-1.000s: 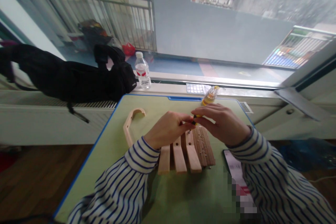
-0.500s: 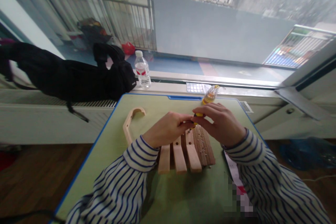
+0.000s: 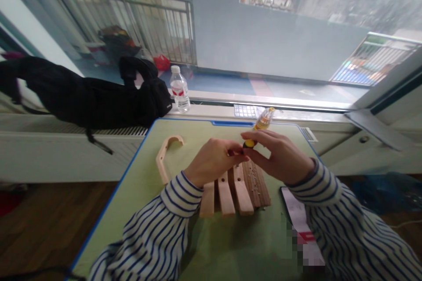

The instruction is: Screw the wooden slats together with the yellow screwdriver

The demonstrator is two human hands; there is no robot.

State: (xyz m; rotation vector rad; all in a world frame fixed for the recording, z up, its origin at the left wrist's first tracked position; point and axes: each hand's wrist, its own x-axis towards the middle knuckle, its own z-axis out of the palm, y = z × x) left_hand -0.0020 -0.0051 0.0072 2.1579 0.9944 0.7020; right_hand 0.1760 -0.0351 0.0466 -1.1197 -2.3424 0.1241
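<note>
My right hand (image 3: 278, 153) grips a small screwdriver (image 3: 249, 144) by its yellow and black handle, the rounded yellow end facing me. Just left of it, the fingers of my left hand (image 3: 214, 158) are pinched together below the handle; what lies between them is hidden. Under both hands are wooden hook pieces (image 3: 227, 199) with drilled holes, side by side, their far ends covered by my hands. Right beside them lies a ridged brown wooden block (image 3: 259, 184) dotted with small screws or holes. A separate curved wooden hook piece (image 3: 161, 158) rests at the left.
The green table (image 3: 138, 210) has a blue rim. A clear yellow-capped container (image 3: 264, 118) stands at its far edge. A phone-like flat item (image 3: 296, 210) lies by my right forearm. On the sill are a water bottle (image 3: 180, 90) and a black bag (image 3: 108, 99).
The screwdriver handle has tilted, so more of its yellow end shows. Both hands have shifted slightly to the right, with my left fingertips still close to the tool.
</note>
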